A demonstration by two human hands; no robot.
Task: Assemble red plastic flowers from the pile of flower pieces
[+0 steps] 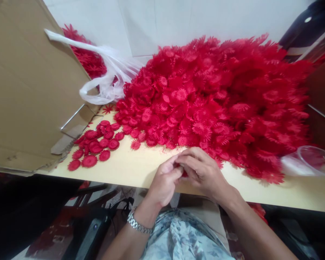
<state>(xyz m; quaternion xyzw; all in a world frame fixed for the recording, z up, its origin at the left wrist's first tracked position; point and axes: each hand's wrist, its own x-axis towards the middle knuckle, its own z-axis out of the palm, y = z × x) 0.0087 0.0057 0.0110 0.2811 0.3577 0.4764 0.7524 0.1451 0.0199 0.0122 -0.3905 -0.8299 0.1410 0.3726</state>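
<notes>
At the near table edge (pixel 141 169): left hand (pixel 164 182) and right hand (pixel 203 171) together, fingertips pinched on a small red flower piece (pixel 184 174), mostly hidden between them. Looks light, thin and flexible, probably plastic or fabric; frilly petals likely to bend or crease. Best gripped at the flat centre, not the fringe. Behind: a huge red flower pile (pixel 219 97); left, small flat pieces (pixel 94 146) beside a cardboard box (pixel 29 83).
</notes>
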